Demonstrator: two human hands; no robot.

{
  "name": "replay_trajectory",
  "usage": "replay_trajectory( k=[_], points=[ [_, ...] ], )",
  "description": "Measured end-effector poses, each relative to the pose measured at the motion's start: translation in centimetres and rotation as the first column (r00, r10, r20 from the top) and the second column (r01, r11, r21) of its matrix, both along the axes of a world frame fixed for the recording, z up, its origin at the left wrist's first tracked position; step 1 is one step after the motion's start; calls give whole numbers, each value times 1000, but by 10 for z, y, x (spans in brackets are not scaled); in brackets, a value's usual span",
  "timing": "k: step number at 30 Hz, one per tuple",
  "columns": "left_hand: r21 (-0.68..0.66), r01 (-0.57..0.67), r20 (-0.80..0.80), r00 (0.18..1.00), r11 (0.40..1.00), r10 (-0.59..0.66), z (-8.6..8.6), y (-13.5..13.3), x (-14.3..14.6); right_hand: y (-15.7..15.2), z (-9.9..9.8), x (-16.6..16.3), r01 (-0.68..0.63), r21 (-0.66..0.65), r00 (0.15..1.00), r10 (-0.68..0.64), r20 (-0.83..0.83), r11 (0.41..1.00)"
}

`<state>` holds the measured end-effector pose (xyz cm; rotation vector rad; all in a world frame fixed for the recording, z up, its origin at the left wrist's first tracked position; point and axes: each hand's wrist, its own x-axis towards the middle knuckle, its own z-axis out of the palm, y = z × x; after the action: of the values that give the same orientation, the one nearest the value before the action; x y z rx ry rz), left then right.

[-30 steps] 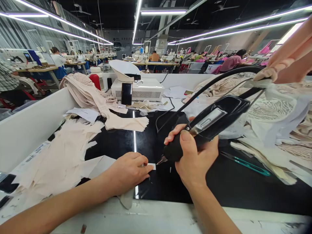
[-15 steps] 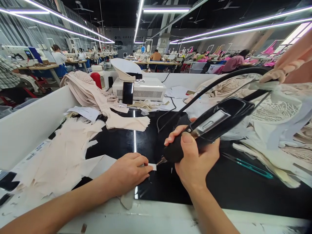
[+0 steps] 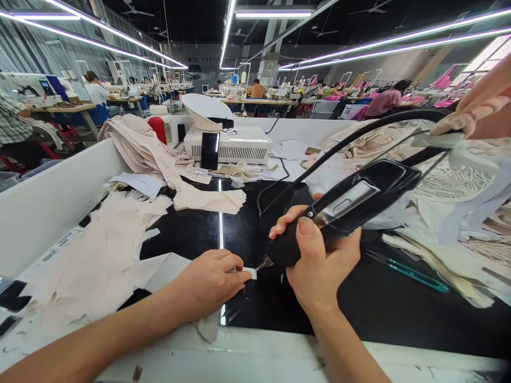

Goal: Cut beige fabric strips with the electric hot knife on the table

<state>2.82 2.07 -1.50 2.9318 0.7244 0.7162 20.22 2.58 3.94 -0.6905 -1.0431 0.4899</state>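
Two bare hands meet at the centre of the head view: the left hand (image 3: 209, 282) is curled down with thumb and forefinger closed on a small white strip (image 3: 250, 273), holding it on the black tabletop (image 3: 359, 311). The right hand (image 3: 319, 263), at 3 o'clock of the strip, is wrapped tight around a black corded tool (image 3: 351, 205), whose metal tip touches the strip's right end. Beige fabric scraps (image 3: 99, 255) lie at 9 o'clock of the left hand, teal snips (image 3: 407, 270) at 3 o'clock of the right hand, a white machine (image 3: 231, 144) far back at 12 o'clock, and another person's hand (image 3: 479, 109) shows at 2 o'clock over lace fabric (image 3: 451, 181).
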Motion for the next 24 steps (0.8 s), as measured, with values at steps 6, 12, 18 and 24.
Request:
replay_trajectory(
  k=[6,12,18,24],
  points=[
    [-18,7,-2,1000,1000,-7,1,0,-1,0,1,1,7,19,1000,-7,-9,1000],
    [-14,-1,1,1000,1000,1,-1,1,0,-2,0,0,4,7,1000,-4,-2,1000],
    [-2,4,10,1000,1000,-4,0,0,0,0,-1,0,24,12,999,-25,28,1000],
    [24,3,-6,1000,1000,-3,1,1,0,-6,1,1,9,-8,1000,-9,1,1000]
  ],
)
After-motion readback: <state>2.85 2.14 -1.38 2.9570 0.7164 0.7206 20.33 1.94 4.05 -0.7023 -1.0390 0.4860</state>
